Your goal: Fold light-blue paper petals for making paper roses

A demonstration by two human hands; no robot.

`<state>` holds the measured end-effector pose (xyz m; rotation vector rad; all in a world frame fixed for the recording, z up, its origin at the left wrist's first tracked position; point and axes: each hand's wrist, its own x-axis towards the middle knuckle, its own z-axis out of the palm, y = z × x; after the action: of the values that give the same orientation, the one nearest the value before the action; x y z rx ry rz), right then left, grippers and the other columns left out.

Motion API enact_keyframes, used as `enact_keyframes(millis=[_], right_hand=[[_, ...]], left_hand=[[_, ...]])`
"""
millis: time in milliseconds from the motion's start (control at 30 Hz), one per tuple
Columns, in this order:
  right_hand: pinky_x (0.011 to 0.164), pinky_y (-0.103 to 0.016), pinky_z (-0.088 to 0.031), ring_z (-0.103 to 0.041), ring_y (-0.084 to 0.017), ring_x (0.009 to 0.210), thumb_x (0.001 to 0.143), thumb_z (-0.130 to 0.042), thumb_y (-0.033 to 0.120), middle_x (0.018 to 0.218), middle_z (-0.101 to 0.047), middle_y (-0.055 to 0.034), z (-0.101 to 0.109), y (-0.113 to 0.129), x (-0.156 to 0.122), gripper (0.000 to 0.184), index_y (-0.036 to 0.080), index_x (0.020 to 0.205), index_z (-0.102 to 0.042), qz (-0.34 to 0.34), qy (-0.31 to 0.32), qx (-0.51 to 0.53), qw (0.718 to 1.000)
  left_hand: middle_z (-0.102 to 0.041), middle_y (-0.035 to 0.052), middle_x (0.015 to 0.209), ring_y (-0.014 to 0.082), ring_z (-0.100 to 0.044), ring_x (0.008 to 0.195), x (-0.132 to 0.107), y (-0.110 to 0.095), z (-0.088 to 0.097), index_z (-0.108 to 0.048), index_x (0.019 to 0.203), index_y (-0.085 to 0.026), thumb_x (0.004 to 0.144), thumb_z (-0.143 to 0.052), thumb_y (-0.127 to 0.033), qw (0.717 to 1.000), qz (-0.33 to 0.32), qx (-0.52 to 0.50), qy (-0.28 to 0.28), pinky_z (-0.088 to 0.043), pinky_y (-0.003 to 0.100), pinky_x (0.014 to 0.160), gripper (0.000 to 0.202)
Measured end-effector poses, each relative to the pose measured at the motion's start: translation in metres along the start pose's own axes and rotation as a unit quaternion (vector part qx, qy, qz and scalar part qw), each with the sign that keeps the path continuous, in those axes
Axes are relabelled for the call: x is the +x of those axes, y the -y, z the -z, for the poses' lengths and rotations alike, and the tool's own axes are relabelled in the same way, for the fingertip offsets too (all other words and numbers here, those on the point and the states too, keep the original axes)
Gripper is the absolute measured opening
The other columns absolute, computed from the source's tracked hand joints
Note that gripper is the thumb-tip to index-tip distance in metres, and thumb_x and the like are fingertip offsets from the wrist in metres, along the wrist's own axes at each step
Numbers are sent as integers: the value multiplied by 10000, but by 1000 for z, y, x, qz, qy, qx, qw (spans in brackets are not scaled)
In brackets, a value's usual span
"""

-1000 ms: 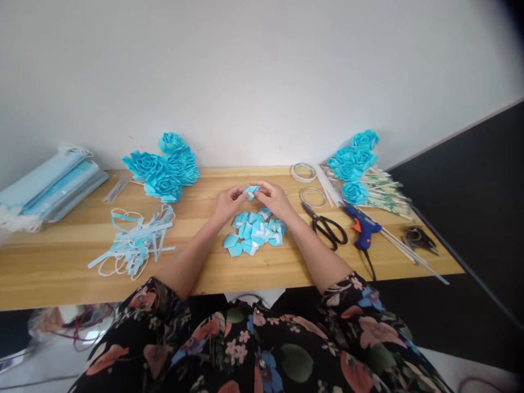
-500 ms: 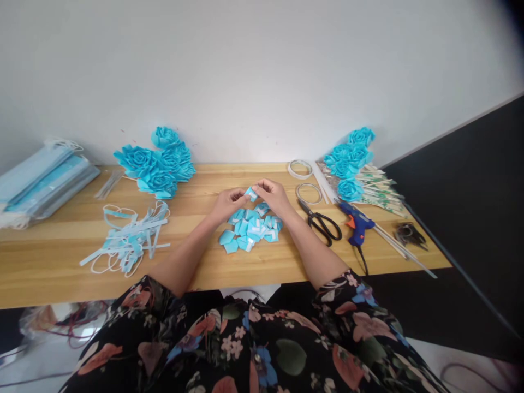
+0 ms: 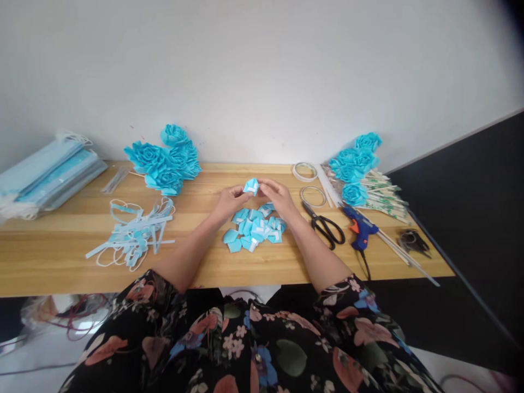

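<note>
A small light-blue folded piece (image 3: 251, 186) with a white strip on it is held up above the table between my two hands. My left hand (image 3: 230, 202) pinches it at its lower left. At its right edge are the closed fingertips of my right hand (image 3: 279, 197); their exact grip is partly hidden. Just below my hands lies a loose pile of similar blue folded pieces (image 3: 254, 228), several showing white strips.
On the left are packed face masks (image 3: 53, 169), cut mask straps (image 3: 137, 234) and blue flowers (image 3: 167, 161). To the right lie rolls of tape (image 3: 305, 172), scissors (image 3: 325, 224), a blue glue gun (image 3: 362, 226), more blue flowers (image 3: 354, 164) and thin sticks (image 3: 385, 196).
The folded piece has turned and been raised slightly, so more of its face shows. My right fingers have shifted towards its right edge. The whole view has shifted a little.
</note>
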<state>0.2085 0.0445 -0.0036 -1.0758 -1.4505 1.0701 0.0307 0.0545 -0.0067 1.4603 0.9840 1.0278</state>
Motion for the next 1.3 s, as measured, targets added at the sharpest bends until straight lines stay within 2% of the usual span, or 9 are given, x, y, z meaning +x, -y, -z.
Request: enact_keyframes(millis=[100, 200, 300, 433, 633, 800, 1000, 1300], right_hand=[[880, -334, -511, -653, -187, 927, 768, -671, 457, 1016, -714, -44, -1, -4, 0, 444, 203, 1133, -657, 8, 10, -17, 1000], [818, -321, -511, -648, -171, 841, 773, -653, 392, 924, -704, -33, -1, -6, 0, 415, 190, 1135, -645, 15, -5, -57, 998], [756, -300, -499, -616, -148, 759, 789, -628, 353, 838, -660, -6, -3, -4, -1, 423, 191, 1180, -621, 38, 7, -93, 995], [770, -305, -491, -604, -148, 748, 790, -610, 305, 793, -636, 3, -7, 3, -4, 419, 193, 1194, -614, 59, 26, -154, 986], [797, -323, -504, -626, -169, 789, 814, -588, 331, 829, -659, -12, -8, 9, -6, 400, 210, 1193, -625, 57, 31, -167, 984], [849, -339, -510, -645, -186, 863, 804, -608, 335, 914, -683, -34, -7, 7, -6, 410, 206, 1193, -633, 57, 21, -170, 984], [844, -338, -508, -628, -175, 819, 811, -599, 334, 865, -663, -23, -6, 6, -7, 389, 211, 1178, -648, 73, 3, -201, 977], [834, -355, -512, -647, -193, 818, 807, -608, 344, 860, -686, -32, -6, 8, -6, 374, 217, 1155, -664, 90, 0, -236, 968]], left_hand=[[-634, 12, 721, 145, -550, 695, 0, 0, 0, -665, 776, -138, 713, -688, -469, 1000, -9, 0, 7, -421, 251, 643, 337], [-578, -9, 671, 120, -499, 651, 1, -1, 1, -627, 725, -138, 737, -662, -472, 999, -26, 28, 2, -381, 240, 618, 336], [-555, -17, 667, 106, -473, 632, 3, -2, 2, -604, 726, -140, 745, -643, -459, 999, -45, 15, -21, -371, 241, 620, 322], [-557, -17, 664, 101, -482, 633, 6, -1, 4, -580, 703, -141, 712, -669, -465, 999, -38, -18, -16, -376, 239, 622, 336], [-564, -16, 652, 102, -487, 635, 7, 5, 4, -577, 681, -143, 692, -692, -476, 998, -32, -40, -21, -380, 237, 623, 352], [-596, 9, 706, 117, -518, 674, 5, 5, 2, -607, 725, -132, 705, -682, -467, 999, -39, -36, 7, -398, 252, 671, 345], [-504, -23, 644, 113, -460, 638, 5, 6, 3, -556, 677, -149, 777, -599, -487, 998, -60, -31, 0, -361, 251, 643, 355], [-584, -2, 686, 111, -496, 675, 7, 9, 3, -605, 711, -133, 737, -664, -457, 998, -52, -40, -8, -392, 238, 663, 331]])
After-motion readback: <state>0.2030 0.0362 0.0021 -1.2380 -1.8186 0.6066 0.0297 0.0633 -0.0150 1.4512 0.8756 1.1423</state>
